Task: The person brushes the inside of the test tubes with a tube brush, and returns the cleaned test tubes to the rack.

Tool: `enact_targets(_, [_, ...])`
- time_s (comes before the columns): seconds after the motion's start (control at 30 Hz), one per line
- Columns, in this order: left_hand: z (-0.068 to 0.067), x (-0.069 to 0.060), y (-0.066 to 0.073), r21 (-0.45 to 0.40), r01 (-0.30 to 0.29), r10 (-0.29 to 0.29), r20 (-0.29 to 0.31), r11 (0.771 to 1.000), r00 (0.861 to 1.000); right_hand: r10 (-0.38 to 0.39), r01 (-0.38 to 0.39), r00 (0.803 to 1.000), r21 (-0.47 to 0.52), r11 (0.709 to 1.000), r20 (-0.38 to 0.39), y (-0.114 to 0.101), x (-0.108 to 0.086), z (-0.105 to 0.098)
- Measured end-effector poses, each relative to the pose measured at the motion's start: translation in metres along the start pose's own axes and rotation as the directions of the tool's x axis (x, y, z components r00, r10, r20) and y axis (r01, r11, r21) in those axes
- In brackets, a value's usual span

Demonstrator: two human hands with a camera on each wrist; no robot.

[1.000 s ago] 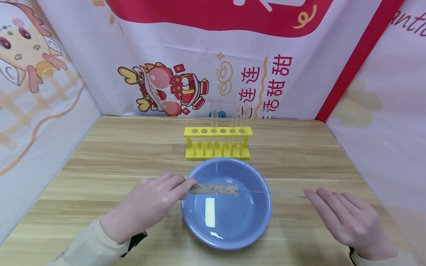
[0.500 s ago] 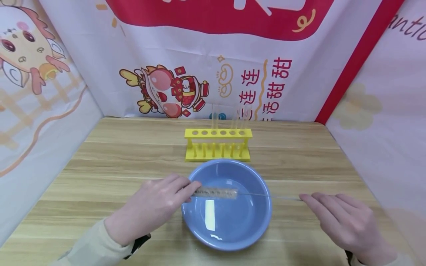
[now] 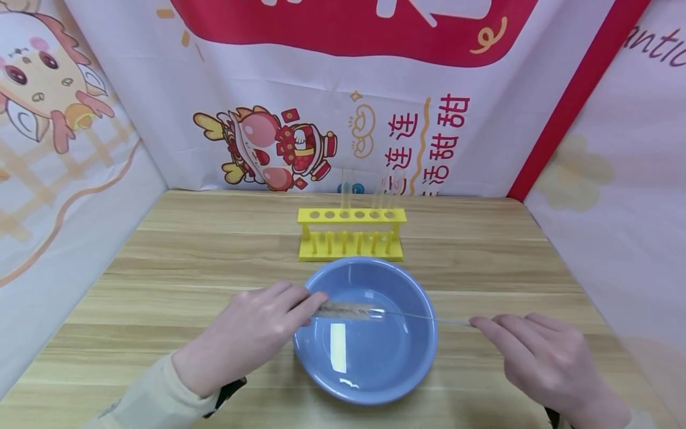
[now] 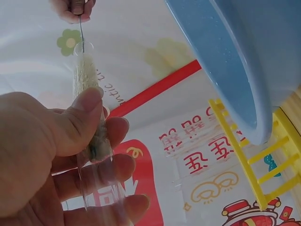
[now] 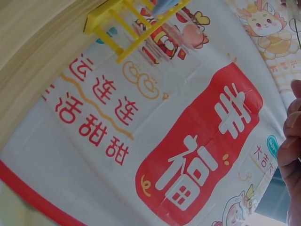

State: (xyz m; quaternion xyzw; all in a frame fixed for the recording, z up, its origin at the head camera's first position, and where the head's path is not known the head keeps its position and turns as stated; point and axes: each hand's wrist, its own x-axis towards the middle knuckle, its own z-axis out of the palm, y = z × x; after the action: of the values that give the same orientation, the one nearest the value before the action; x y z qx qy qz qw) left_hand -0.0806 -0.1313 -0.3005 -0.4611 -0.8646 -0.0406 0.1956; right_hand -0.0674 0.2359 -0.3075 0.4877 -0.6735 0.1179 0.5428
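Over the basin, my left hand [image 3: 254,328] grips a clear glass test tube [image 4: 104,195], its thumb on one side and fingers wrapped round the other. Inside the tube sits the pale bristle head of a test tube brush [image 4: 84,75]. The brush's thin wire handle [image 3: 450,322] comes out of the tube mouth toward the right. My right hand [image 3: 546,360] pinches the far part of that wire. Only the edge of the right hand's fingers [image 5: 292,136] shows in the right wrist view.
Below the tube stands a round blue basin [image 3: 370,390], which looks to hold water. Behind it is a yellow test tube rack [image 3: 351,215] with several clear test tubes [image 3: 346,193] upright in it. Printed cloth [image 3: 321,71] walls the wooden table [image 3: 214,238].
My right hand has moved left, toward the tube, and the brush has slid deeper into it. My left hand has shifted slightly right and down in the head view.
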Motion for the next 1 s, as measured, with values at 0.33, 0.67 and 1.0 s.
enact_targets(0.33, [0.000, 0.003, 0.002, -0.003, 0.003, -0.003, 0.026, 1.000, 1.000, 0.036, -0.037, 0.994, 0.007, 0.999, 0.099, -0.004, -0.003, 0.001])
enact_targets(0.67, [0.000, 0.006, 0.004, 0.011, -0.011, 0.011, 0.032, 1.000, 0.999, 0.065, -0.073, 0.986, 0.051, 0.996, 0.156, -0.008, 0.008, 0.004])
enact_targets(1.0, [0.002, 0.008, 0.007, 0.016, -0.031, 0.031, 0.006, 0.999, 0.999, 0.076, -0.093, 0.973, 0.069, 0.993, 0.217, -0.012, 0.009, 0.010])
